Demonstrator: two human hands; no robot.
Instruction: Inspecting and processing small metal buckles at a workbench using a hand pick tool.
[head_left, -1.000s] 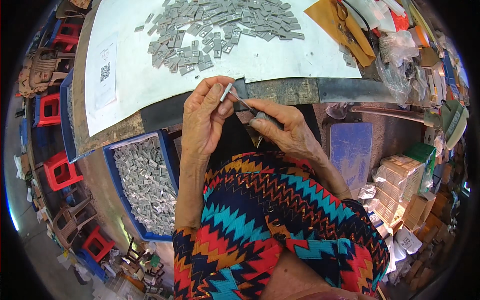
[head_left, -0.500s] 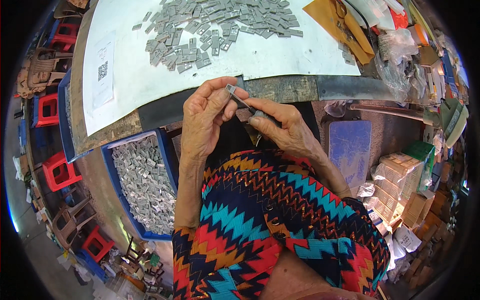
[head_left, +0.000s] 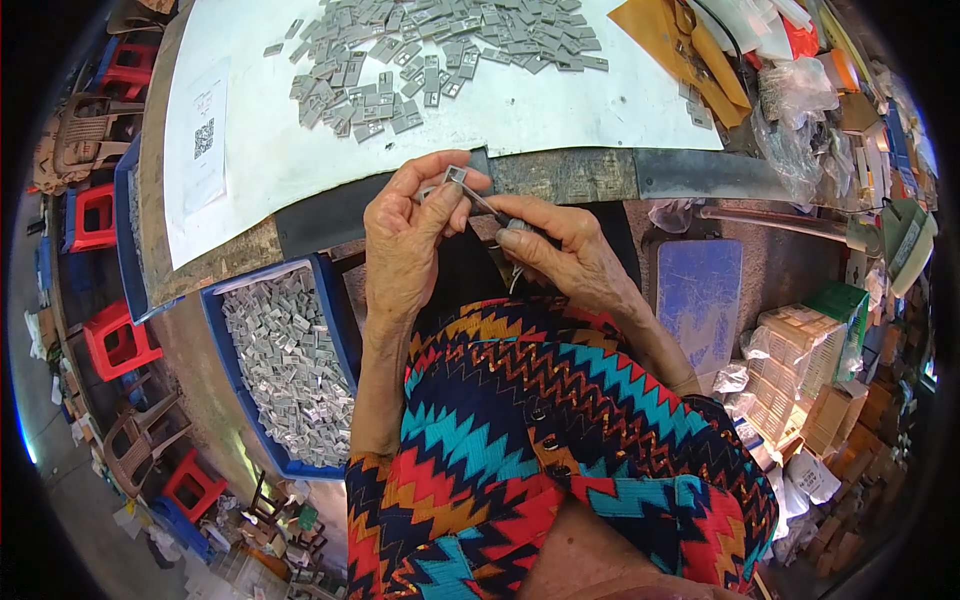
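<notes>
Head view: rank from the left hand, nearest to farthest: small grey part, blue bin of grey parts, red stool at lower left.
1. small grey part: pinched in the left hand fingertips.
2. blue bin of grey parts: just left of the forearm, below the table edge.
3. red stool: far lower left, on the floor.

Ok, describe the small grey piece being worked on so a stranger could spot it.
Start at the white sheet on the workbench, then drop to its near edge. There the left hand pinches one small grey piece. Unlike the loose pile, it is raised off the table.
</notes>
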